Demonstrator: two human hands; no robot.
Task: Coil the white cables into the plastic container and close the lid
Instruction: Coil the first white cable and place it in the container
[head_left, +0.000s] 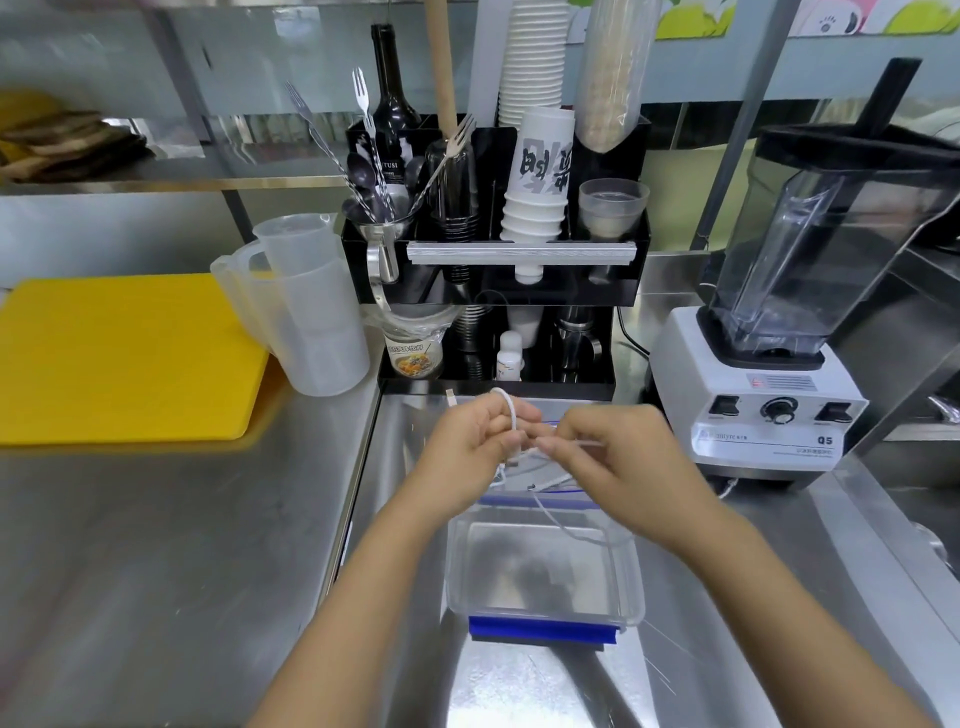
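Both hands work above the steel table (156, 545), just over the far end of the clear plastic container (543, 566). The left hand (470, 441) has its fingers curled, and a white cable (511, 415) is looped around them, with a plug end sticking up just beyond the knuckles. The right hand (618, 452) pinches a strand of the same cable between thumb and fingertips, close beside the left. Slack cable trails down from the hands, across the container's far rim and out over its right wall. The container sits open toward the table's near edge, with a blue clip on its near side. Its lid (535, 493) lies just behind it, under the hands. A blender (769, 384) stands toward the far right, a yellow cutting board (119, 358) at the far left.
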